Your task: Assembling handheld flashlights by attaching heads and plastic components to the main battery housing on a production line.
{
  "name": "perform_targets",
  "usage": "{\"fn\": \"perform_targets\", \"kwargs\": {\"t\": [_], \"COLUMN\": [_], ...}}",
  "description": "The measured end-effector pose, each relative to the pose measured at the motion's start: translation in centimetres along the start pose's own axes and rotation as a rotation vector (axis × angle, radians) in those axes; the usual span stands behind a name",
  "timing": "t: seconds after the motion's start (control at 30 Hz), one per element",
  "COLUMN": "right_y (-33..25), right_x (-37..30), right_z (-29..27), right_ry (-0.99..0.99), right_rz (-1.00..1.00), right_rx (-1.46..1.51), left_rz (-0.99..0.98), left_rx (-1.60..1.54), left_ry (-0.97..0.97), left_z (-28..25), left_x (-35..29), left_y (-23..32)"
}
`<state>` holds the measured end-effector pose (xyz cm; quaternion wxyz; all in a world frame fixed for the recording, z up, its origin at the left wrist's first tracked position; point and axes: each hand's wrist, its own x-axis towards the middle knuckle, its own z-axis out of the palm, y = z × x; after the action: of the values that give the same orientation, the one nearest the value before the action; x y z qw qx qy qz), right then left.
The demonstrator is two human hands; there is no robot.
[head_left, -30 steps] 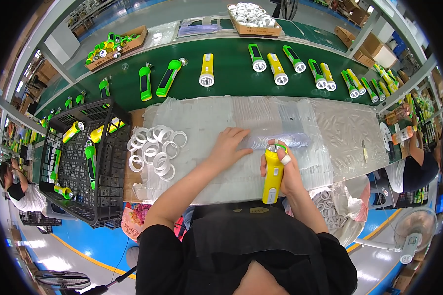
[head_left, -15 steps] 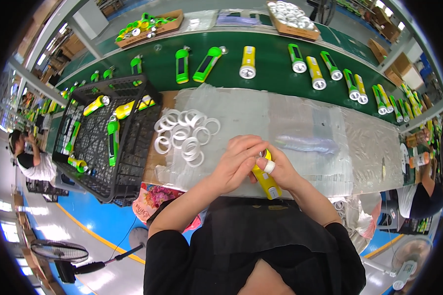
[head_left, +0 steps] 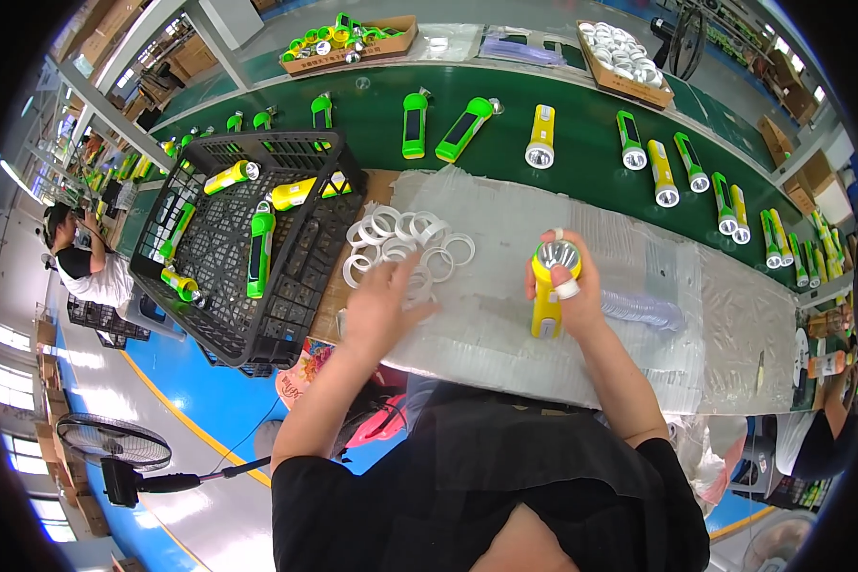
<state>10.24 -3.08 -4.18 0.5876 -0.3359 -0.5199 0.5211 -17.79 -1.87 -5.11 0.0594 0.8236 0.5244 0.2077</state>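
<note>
My right hand (head_left: 584,286) grips a yellow flashlight (head_left: 545,310), its shiny round reflector tilted upward. White tape wraps the thumb and one finger of that hand. Over the near side of a loose pile of white plastic rings (head_left: 459,250) is my left hand (head_left: 377,310), slightly blurred, fingers spread and open. It hides some of the rings; whether it touches any, I cannot tell. Under both hands lies a worktop covered with clear plastic film (head_left: 491,357).
To the left, a black crate (head_left: 286,310) contains several green and yellow flashlights. A green conveyor (head_left: 500,95) behind carries more flashlights. Beyond are cardboard boxes of green-yellow parts (head_left: 353,60) and white rings (head_left: 639,88). A rolled clear plastic sleeve (head_left: 650,310) lies right of my right hand.
My hands have come apart. The left moved left to the rings and opened, while the right lifted the flashlight forward and turned its reflector into view. The head view has shifted.
</note>
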Motion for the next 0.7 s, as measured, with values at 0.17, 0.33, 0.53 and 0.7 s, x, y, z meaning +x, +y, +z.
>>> {"fn": "perform_targets", "kwargs": {"t": [0.17,0.33,0.53,0.7], "right_y": [0.4,0.5,0.5,0.4], "right_x": [-0.5,-0.6,-1.0,-0.8], "right_z": [-0.7,-1.4,-1.8,-1.6], "right_ry": [0.049,0.109,0.104,0.092], "right_rz": [-0.053,-0.127,-0.153,-0.13], "right_rx": [-0.009,0.005,0.03,-0.004], "left_rz": [0.231,0.217,-0.134,-0.009], "left_rx": [0.016,-0.249,-0.863,-0.529], "left_ry": [0.135,0.144,-0.237,-0.129], "left_z": [6.1,7.1,4.6,4.9], "left_x": [1.0,6.6,8.2,8.5], "left_y": [4.6,7.1,4.5,4.7]}}
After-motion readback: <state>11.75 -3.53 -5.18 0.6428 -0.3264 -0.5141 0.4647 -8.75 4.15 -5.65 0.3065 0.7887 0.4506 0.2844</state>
